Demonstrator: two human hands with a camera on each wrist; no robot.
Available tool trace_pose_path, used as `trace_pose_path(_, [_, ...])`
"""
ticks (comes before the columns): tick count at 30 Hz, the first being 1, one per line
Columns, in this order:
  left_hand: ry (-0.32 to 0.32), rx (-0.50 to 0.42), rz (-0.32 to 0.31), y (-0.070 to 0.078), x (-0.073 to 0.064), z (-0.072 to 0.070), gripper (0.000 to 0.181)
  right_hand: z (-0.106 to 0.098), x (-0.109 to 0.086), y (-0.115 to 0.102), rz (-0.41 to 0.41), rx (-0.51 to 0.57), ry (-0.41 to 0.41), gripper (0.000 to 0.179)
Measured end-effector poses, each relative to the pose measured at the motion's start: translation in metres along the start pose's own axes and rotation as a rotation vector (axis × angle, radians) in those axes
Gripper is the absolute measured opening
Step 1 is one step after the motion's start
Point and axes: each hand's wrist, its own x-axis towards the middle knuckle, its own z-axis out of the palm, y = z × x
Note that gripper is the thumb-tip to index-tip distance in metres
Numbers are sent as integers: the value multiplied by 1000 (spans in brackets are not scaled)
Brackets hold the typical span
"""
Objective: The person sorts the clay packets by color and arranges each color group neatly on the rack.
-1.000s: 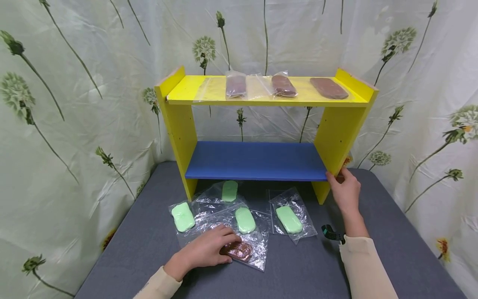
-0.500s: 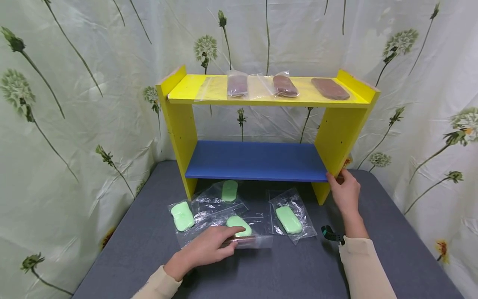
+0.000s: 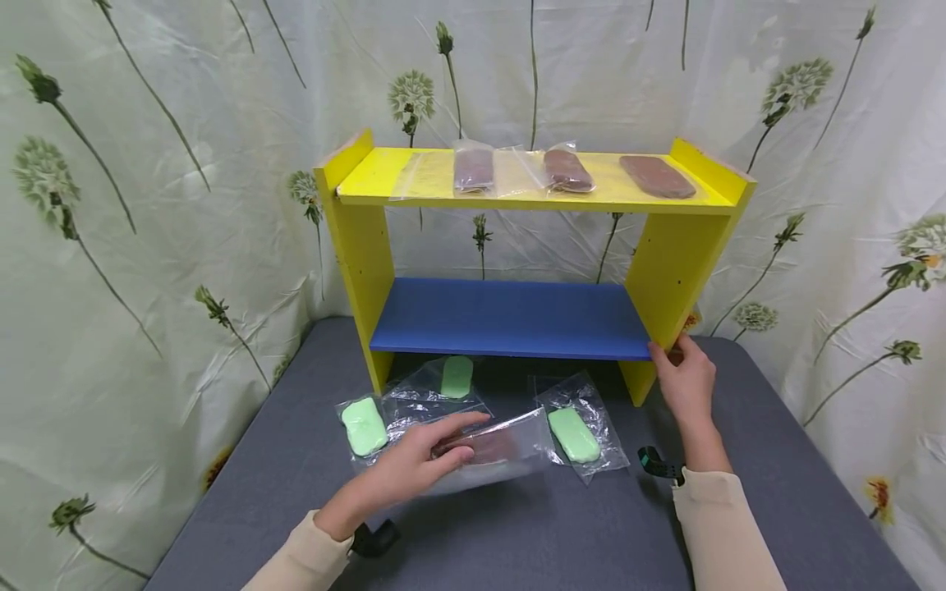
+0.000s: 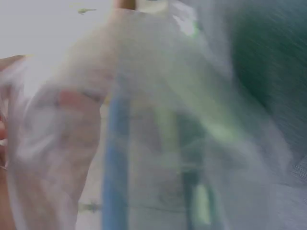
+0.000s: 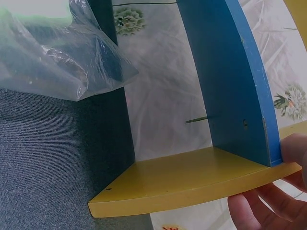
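In the head view my left hand (image 3: 417, 460) pinches a brown bar (image 3: 493, 446) in a clear plastic bag (image 3: 528, 455), thumb below and fingers above. The bag is tilted up over the dark table and spreads to the right. Blurred plastic (image 4: 53, 158) fills much of the left wrist view. My right hand (image 3: 687, 384) holds the right side panel (image 5: 192, 201) of the yellow and blue shelf unit, its thumb at the end of the blue board (image 5: 240, 86). Pale green bagged bars lie left (image 3: 365, 426), under the unit (image 3: 456, 377) and right (image 3: 574, 435).
On the yellow top board (image 3: 384, 185) lie a purplish-brown bar (image 3: 473, 170), a reddish-brown bar (image 3: 567, 171) and a flatter brown bar (image 3: 657, 177). A flowered curtain (image 3: 170, 271) hangs behind the dark table (image 3: 591, 533).
My left hand has picked up the bagged brown bar and tilted it up off the table. A green bar beside it no longer shows in the head view. My right hand stays on the panel.
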Motion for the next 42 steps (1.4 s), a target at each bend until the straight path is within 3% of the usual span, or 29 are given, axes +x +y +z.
trace_pose_path(4, [18, -69, 15, 17, 4, -10, 52, 0, 0, 1, 8, 0, -3, 42])
trace_pose_path(12, [214, 31, 89, 44, 16, -28, 52, 0, 0, 2, 6, 1, -12, 41])
trace_pose_path(17, [278, 47, 185, 58, 27, -45, 57, 1, 1, 1, -4, 5, -11, 42])
trace_pose_path(21, [340, 71, 288, 73, 39, -66, 59, 0, 1, 1, -16, 7, -2, 40])
trace_pose_path(24, [400, 80, 331, 84, 48, -84, 63, 0, 0, 2, -20, 2, 0, 40])
trace_pose_path(31, [538, 103, 363, 106, 68, -118, 68, 1, -3, 2, -13, -3, -11, 39])
trace_pose_path(38, [599, 56, 408, 140, 86, -137, 63, 1, -2, 3, -15, -4, -9, 40])
trace_pose_path(42, [653, 42, 397, 148, 104, -156, 61, 1, 0, 4, -17, -11, -10, 40])
